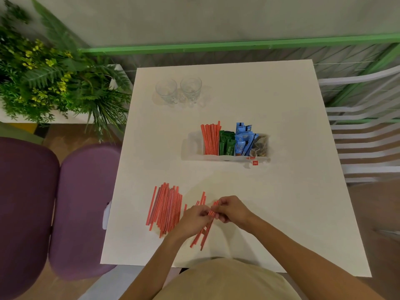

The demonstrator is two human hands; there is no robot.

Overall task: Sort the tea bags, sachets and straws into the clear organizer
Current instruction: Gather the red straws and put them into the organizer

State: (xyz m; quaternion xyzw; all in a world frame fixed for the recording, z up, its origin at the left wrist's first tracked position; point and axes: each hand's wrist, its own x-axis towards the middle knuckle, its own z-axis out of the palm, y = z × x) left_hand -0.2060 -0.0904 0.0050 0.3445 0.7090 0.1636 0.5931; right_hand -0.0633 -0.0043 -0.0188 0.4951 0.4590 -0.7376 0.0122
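Pinching straws [211, 213] between left and right hands [193, 215] [232, 210]

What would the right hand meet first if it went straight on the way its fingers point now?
Most likely the left hand, gripping the same bundle of straws as the right hand; beyond it lies the loose straw pile.

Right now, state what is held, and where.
The left hand and right hand together pinch a small bundle of red striped straws toward its far end.
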